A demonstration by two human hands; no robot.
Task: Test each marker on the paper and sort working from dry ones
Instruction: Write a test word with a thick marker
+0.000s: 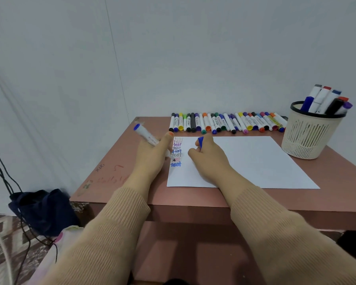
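Above the pink table [119,173] left fingers [165,142] grip a white marker [147,136], right fingers [208,141] pinch its cap [200,141].

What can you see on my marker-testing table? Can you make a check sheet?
Surface: pink table, scribbled near its left edge.
Job's things: paper with "test" words; row of markers behind it; basket holding more.
Clutter: nothing seen.
Hands: left hand grips a blue marker, tip by the words; right hand pinches a blue cap.
Cables: black cords hang at left.
Surroundings: dark bag on floor; white wall.
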